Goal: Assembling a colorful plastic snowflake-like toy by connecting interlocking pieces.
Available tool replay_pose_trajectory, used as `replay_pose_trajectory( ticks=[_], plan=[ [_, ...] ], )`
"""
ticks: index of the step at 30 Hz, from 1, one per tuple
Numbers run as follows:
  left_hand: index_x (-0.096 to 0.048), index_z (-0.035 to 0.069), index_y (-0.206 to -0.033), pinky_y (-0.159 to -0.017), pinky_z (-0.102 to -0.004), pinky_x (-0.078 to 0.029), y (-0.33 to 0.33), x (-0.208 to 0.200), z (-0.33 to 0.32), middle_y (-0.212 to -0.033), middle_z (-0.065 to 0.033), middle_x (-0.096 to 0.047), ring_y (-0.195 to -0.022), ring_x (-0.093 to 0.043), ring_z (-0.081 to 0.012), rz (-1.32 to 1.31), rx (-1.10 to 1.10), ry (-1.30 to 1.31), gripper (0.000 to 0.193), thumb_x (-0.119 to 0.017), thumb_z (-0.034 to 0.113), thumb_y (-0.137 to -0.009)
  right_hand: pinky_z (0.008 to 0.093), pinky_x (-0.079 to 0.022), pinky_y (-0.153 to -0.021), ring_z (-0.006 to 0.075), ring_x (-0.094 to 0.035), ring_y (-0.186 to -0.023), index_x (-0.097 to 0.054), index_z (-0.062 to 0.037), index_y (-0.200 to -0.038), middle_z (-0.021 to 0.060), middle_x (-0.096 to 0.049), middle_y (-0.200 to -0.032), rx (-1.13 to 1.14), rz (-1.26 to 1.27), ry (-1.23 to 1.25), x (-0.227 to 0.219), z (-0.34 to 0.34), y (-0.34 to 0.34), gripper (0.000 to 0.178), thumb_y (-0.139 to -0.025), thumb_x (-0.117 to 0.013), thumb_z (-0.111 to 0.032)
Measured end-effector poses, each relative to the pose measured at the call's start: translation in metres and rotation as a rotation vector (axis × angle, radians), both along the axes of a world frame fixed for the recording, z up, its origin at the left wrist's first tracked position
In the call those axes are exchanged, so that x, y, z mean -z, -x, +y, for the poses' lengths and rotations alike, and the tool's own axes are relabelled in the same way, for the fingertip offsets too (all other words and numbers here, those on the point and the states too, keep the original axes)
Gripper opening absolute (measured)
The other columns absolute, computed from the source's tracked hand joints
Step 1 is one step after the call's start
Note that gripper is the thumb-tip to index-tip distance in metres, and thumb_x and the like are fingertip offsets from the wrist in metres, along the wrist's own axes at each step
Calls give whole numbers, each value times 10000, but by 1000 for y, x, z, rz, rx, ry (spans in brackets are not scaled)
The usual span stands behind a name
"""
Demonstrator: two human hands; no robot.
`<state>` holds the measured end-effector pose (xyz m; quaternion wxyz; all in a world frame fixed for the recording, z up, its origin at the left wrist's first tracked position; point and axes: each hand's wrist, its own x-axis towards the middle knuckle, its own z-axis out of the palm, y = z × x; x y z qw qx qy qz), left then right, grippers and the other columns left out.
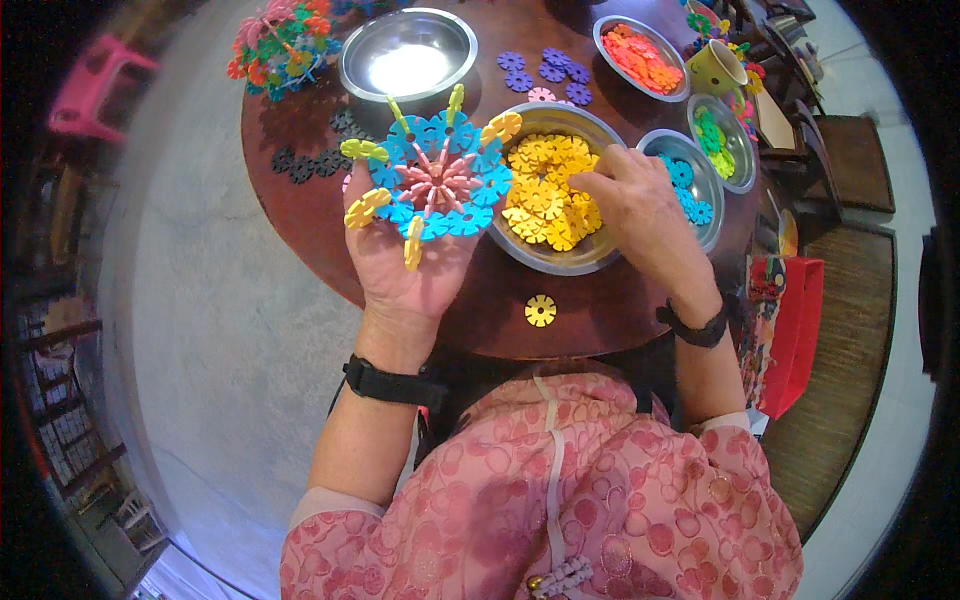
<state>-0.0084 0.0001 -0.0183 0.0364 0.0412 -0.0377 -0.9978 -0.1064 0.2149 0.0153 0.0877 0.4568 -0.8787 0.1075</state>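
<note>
On my left hand (405,265) rests a flower-shaped build of interlocking plastic discs (437,180), pink at its centre, ringed in blue, with yellow and lime discs sticking outward. The thumb shows at its left edge; the fingers are mostly hidden beneath it. My right hand (640,205) reaches over the right side of a metal bowl (560,268) of yellow snowflake discs (545,190). Its fingers are bent together, and whatever they pinch is hidden. One yellow disc (540,310) lies on the table in front of the bowl.
The round brown table (300,215) holds bowls of blue discs (690,200), green discs (712,140) and orange-red discs (640,60). A shiny metal bowl (408,55) stands behind the build. Purple discs (553,68), black discs (305,163) and a colourful disc build (280,50) lie around.
</note>
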Motion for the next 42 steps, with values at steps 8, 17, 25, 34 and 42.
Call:
replay_pose_trajectory(
  ticks=[8, 17, 25, 34, 42],
  plan=[
    [-396, 53, -1362, -999, -550, -410, -1, 2, -2, -1392, -195, -403, -1236, -457, -369, -54, -16, 3, 698, -524, 535, -874, 408, -427, -766, 268, -565, -872, -647, -73, -763, 96, -574, -845, 7, -32, -72, 15, -25, -5, 135, -745, -658, -206],
    [-394, 62, -1365, -995, -559, -410, -2, 4, -3, -1393, -185, -406, -1260, -431, -366, -47, -28, 25, 688, -522, 529, -877, 403, -448, -665, 313, -566, -744, -625, -2, -797, 156, -546, -769, 110, -377, 192, -3, -12, 6, 200, -760, -666, -194],
    [-400, 62, -1354, -992, -554, -417, -2, -1, 2, -1382, -182, -411, -1251, -437, -365, 2, -9, -21, 670, -514, 525, -884, 366, -435, -627, 283, -559, -685, -608, 32, -802, 155, -548, -736, 256, -619, 276, -11, 5, 5, 253, -772, -647, -216],
    [-432, 67, -1334, -979, -560, -428, -1, 3, -2, -1369, -181, -429, -1244, -444, -375, 6, 19, -50, 641, -514, 518, -885, 379, -453, -642, 318, -582, -718, -636, 23, -833, 168, -573, -750, 143, -457, 152, -15, 9, -1, 240, -808, -632, -216],
    [-431, 72, -1339, -961, -567, -443, -1, -1, 0, -1382, -170, -425, -1247, -444, -373, -18, 17, -83, 639, -495, 526, -893, 401, -432, -701, 288, -567, -795, -609, -55, -750, 117, -559, -809, 176, 107, -82, 13, -14, -1, 82, -790, -561, -107]
  ],
)
